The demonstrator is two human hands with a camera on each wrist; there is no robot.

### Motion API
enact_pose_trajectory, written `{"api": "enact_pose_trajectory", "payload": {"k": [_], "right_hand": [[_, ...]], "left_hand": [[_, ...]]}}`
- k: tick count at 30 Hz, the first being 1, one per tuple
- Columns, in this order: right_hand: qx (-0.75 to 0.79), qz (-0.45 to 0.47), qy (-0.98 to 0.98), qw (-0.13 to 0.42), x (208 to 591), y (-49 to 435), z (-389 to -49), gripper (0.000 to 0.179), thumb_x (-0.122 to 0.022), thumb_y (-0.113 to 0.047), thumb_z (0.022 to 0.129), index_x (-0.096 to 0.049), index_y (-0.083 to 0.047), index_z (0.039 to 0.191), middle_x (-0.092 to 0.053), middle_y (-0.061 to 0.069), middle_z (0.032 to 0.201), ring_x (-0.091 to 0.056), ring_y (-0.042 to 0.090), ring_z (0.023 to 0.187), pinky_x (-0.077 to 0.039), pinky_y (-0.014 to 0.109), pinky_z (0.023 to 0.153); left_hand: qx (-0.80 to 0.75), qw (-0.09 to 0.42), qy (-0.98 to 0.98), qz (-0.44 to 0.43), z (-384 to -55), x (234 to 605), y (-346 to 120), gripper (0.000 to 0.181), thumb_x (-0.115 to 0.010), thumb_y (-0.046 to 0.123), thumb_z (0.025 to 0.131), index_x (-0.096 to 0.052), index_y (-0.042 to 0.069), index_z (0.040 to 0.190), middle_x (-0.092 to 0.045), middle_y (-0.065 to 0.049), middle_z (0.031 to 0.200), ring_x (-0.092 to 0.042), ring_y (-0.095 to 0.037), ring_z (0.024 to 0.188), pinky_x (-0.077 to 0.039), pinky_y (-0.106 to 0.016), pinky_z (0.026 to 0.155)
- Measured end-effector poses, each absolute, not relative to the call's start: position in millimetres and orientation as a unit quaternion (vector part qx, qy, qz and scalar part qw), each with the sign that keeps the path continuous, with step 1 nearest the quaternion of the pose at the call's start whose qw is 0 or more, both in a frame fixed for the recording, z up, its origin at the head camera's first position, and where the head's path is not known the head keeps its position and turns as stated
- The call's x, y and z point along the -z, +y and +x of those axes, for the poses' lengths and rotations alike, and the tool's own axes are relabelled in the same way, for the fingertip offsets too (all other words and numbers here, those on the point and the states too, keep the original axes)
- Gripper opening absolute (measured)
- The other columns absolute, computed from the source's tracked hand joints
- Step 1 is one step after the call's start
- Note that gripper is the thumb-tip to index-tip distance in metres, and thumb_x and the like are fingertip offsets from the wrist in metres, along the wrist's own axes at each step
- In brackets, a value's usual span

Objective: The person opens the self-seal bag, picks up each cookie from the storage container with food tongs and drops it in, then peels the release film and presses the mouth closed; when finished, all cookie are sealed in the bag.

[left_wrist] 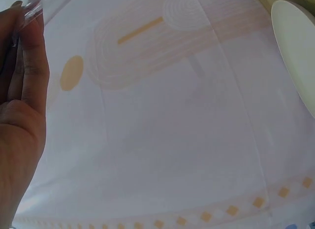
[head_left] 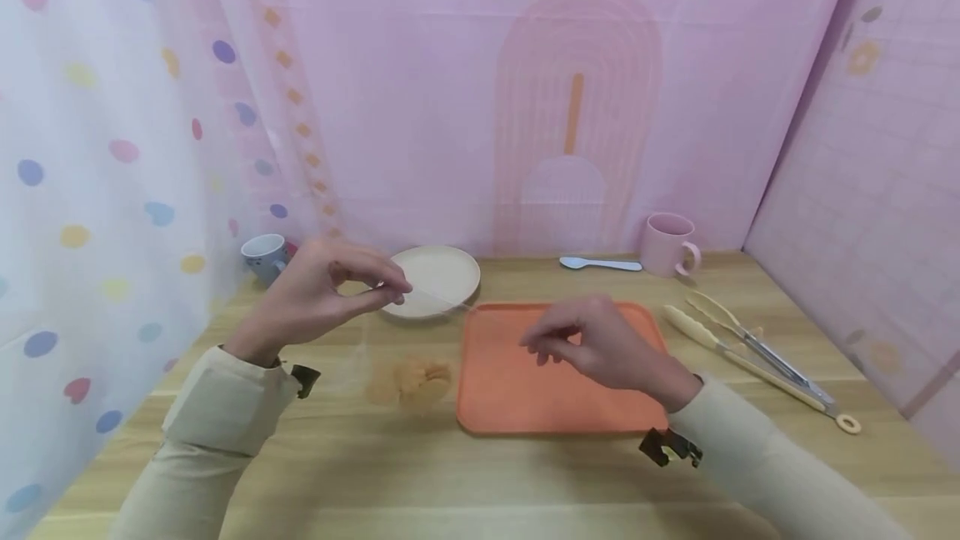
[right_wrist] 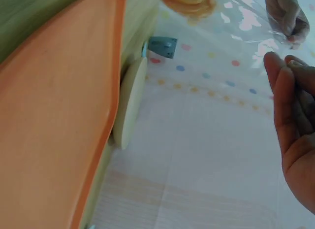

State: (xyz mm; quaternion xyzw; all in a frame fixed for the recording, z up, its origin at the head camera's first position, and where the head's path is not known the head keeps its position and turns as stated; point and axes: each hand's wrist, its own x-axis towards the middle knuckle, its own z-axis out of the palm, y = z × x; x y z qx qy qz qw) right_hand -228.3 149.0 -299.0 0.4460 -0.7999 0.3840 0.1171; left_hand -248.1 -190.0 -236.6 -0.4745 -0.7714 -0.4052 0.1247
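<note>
A clear plastic bag (right_wrist: 248, 19) with orange-brown food (head_left: 411, 382) in its bottom hangs low over the table, left of the orange tray (head_left: 555, 407). My left hand (head_left: 318, 294) pinches the bag's top edge between thumb and fingers; in the left wrist view a strip of the film shows at those fingertips. Over the tray, my right hand (head_left: 600, 348) has its thumb and fingertips pinched together at the other end of the bag's top edge. The film is so clear that its edge near the right hand shows only faintly.
Behind the bag lies a cream plate (head_left: 442, 265), with a blue-grey cup (head_left: 264, 257) to its left. A light blue spoon (head_left: 600, 263) and a pink mug (head_left: 667, 244) are at the back right. Tongs (head_left: 765, 361) lie right of the tray. Curtains surround the table.
</note>
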Motion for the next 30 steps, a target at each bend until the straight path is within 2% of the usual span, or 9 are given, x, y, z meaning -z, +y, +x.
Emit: {"api": "enact_pose_trajectory", "payload": {"k": [4, 8, 12, 15, 20, 22, 25, 28, 30], "right_hand": [[-0.386, 0.439, -0.797, 0.151, 296, 138, -236, 0.014, -0.077, -0.004, 0.085, -0.077, -0.017, 0.09, -0.074, 0.002, 0.103, -0.067, 0.011, 0.089, -0.057, 0.025, 0.07], [-0.403, 0.438, -0.799, 0.089, 298, 122, -246, 0.013, -0.077, -0.01, 0.086, -0.077, -0.021, 0.092, -0.069, 0.002, 0.119, -0.063, 0.015, 0.107, -0.055, 0.029, 0.079], [-0.421, 0.448, -0.788, 0.033, 307, 113, -248, 0.011, -0.074, -0.008, 0.089, -0.078, -0.017, 0.093, -0.075, -0.002, 0.098, -0.067, 0.008, 0.085, -0.058, 0.026, 0.073], [-0.425, 0.466, -0.775, 0.055, 316, 113, -242, 0.012, -0.073, -0.004, 0.089, -0.079, -0.014, 0.092, -0.076, -0.002, 0.083, -0.066, 0.002, 0.072, -0.058, 0.023, 0.065], [-0.393, 0.527, -0.746, 0.105, 318, 108, -226, 0.011, -0.074, -0.005, 0.089, -0.08, -0.014, 0.091, -0.076, -0.003, 0.082, -0.065, -0.003, 0.072, -0.055, 0.015, 0.066], [-0.382, 0.533, -0.75, 0.084, 314, 104, -223, 0.011, -0.073, -0.006, 0.09, -0.08, -0.014, 0.092, -0.076, -0.003, 0.081, -0.066, -0.003, 0.072, -0.056, 0.014, 0.067], [-0.386, 0.498, -0.776, 0.028, 309, 93, -230, 0.01, -0.073, -0.007, 0.09, -0.08, -0.013, 0.094, -0.075, -0.002, 0.078, -0.065, -0.003, 0.069, -0.057, 0.016, 0.066], [-0.402, 0.444, -0.801, -0.015, 312, 75, -253, 0.01, -0.073, -0.006, 0.09, -0.079, -0.009, 0.097, -0.075, 0.005, 0.081, -0.067, 0.007, 0.067, -0.058, 0.021, 0.063], [-0.408, 0.406, -0.817, -0.026, 317, 61, -271, 0.009, -0.072, -0.005, 0.09, -0.079, -0.006, 0.096, -0.076, 0.01, 0.084, -0.068, 0.015, 0.066, -0.057, 0.022, 0.06]], "left_hand": [[0.395, 0.118, -0.778, -0.474, -245, 233, -193, 0.024, -0.073, -0.014, 0.081, -0.078, 0.007, 0.092, -0.076, 0.005, 0.088, -0.071, -0.005, 0.081, -0.059, -0.019, 0.072], [0.381, 0.114, -0.788, -0.469, -243, 231, -195, 0.023, -0.074, -0.012, 0.081, -0.078, 0.009, 0.09, -0.075, 0.01, 0.088, -0.07, -0.005, 0.078, -0.058, -0.019, 0.071], [0.378, 0.103, -0.788, -0.475, -241, 234, -199, 0.022, -0.075, -0.01, 0.081, -0.079, 0.009, 0.091, -0.076, 0.011, 0.09, -0.071, -0.005, 0.079, -0.058, -0.019, 0.07], [0.369, 0.087, -0.782, -0.494, -237, 238, -205, 0.024, -0.075, -0.011, 0.081, -0.079, 0.009, 0.093, -0.078, 0.006, 0.092, -0.072, -0.003, 0.082, -0.059, -0.02, 0.07], [0.339, 0.039, -0.782, -0.521, -222, 244, -224, 0.031, -0.078, -0.005, 0.08, -0.079, 0.022, 0.096, -0.079, 0.006, 0.092, -0.073, -0.002, 0.084, -0.06, -0.021, 0.069], [0.336, 0.024, -0.785, -0.519, -221, 246, -232, 0.031, -0.079, -0.003, 0.08, -0.079, 0.025, 0.095, -0.079, 0.008, 0.092, -0.073, -0.002, 0.085, -0.06, -0.021, 0.069], [0.349, 0.005, -0.794, -0.497, -231, 252, -242, 0.025, -0.077, -0.004, 0.081, -0.08, 0.018, 0.094, -0.079, 0.005, 0.092, -0.073, -0.003, 0.085, -0.061, -0.023, 0.07], [0.348, -0.009, -0.829, -0.437, -256, 260, -256, 0.019, -0.076, -0.004, 0.082, -0.08, 0.011, 0.093, -0.08, -0.001, 0.091, -0.074, -0.003, 0.084, -0.061, -0.023, 0.072], [0.333, -0.023, -0.864, -0.376, -276, 269, -263, 0.015, -0.076, 0.001, 0.084, -0.08, 0.011, 0.094, -0.08, -0.003, 0.092, -0.073, -0.001, 0.083, -0.06, -0.021, 0.073]]}}
